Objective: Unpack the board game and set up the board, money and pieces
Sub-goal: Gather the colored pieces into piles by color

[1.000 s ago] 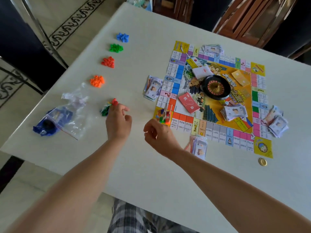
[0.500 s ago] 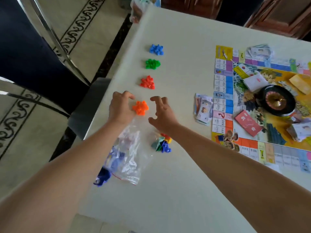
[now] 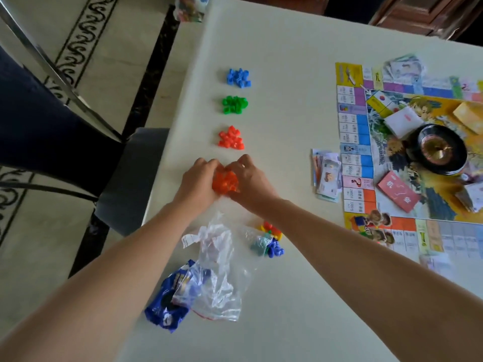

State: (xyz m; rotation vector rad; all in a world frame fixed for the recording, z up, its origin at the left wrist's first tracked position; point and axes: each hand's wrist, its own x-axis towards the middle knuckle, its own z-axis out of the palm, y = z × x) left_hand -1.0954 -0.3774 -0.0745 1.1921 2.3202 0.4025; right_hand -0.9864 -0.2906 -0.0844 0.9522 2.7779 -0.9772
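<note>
Left hand (image 3: 198, 182) and right hand (image 3: 248, 181) cupped round the orange pile (image 3: 225, 182), one on each side, fingers curled in, fingertips close together beyond it; only the pile's top visible between them.

Four single-colour piles of small plastic pieces in one row on the tabletop (image 3: 287, 74): beyond the orange pile a red pile (image 3: 231, 138), then a green pile (image 3: 234, 104), then a blue pile (image 3: 239, 77), each apart.

Nearer than the orange pile: one mixed cluster (image 3: 270, 241) of coloured pieces, one crumpled clear bag (image 3: 219, 270), one blue packet (image 3: 167, 307) partly under the bag.

Right of the orange pile: one banknote stack (image 3: 326, 176), then one board (image 3: 352, 126) carrying one roulette wheel (image 3: 439, 152) and one red card (image 3: 398, 190).

Readable on the board's squares: 2400, 2200, a question mark. Card's writing too blurred to read.

Left of the orange pile, past the tabletop's edge: one chair seat (image 3: 125, 178).
</note>
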